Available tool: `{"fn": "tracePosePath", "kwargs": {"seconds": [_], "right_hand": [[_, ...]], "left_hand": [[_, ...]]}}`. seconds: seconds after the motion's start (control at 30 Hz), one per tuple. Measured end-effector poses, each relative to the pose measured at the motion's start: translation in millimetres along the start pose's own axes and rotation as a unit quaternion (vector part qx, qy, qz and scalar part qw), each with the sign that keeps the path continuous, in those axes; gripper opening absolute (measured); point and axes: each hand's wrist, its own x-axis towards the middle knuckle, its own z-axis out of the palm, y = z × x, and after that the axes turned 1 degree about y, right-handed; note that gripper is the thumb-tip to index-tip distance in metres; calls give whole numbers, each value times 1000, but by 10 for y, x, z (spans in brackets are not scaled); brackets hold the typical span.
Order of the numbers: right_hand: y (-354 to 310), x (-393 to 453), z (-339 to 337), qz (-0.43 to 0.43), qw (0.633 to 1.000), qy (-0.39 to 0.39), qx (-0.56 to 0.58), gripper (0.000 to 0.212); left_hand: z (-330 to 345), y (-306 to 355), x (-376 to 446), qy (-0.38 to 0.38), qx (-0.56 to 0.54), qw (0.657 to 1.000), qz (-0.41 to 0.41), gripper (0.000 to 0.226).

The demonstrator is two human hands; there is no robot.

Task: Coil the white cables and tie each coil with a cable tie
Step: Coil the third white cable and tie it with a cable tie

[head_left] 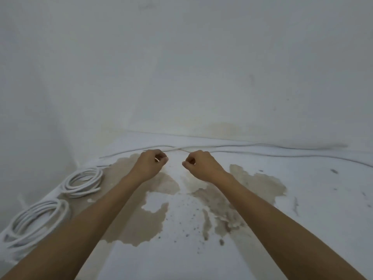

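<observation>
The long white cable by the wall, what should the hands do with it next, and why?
Probably start looping the loose cable into a coil. Two coils already lie at the left, while this cable lies uncoiled along the wall, with the left hand and right hand curled beside it. Whether they grip it is unclear.

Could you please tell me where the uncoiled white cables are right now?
In the head view, the loose uncoiled white cables lie along the far edge of the stained white floor, by the wall, just beyond both hands.
</observation>
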Motion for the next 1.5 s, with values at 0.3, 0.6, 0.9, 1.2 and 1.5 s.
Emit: {"fn": "tracePosePath", "kwargs": {"seconds": [0.3, 0.6, 0.9, 1.2, 1.5], "right_hand": [[1466, -504, -252, 69, 981, 117, -137, 34], [1686, -463, -107, 58, 969, 156, -183, 44], [1652, -465, -80, 10, 956, 219, -196, 57], [1024, 14, 217, -41, 978, 104, -177, 49], [721, 399, 563, -22, 989, 84, -120, 22]], "left_hand": [[1196, 286, 345, -68, 92, 987, 111, 36], [1569, 504, 844, -42, 151, 985, 66, 50], [1492, 615, 634, -1, 36, 990, 134, 17], [1111, 394, 448, -72, -25, 981, 178, 12], [734, -418, 673, 56, 183, 981, 27, 43]]}}
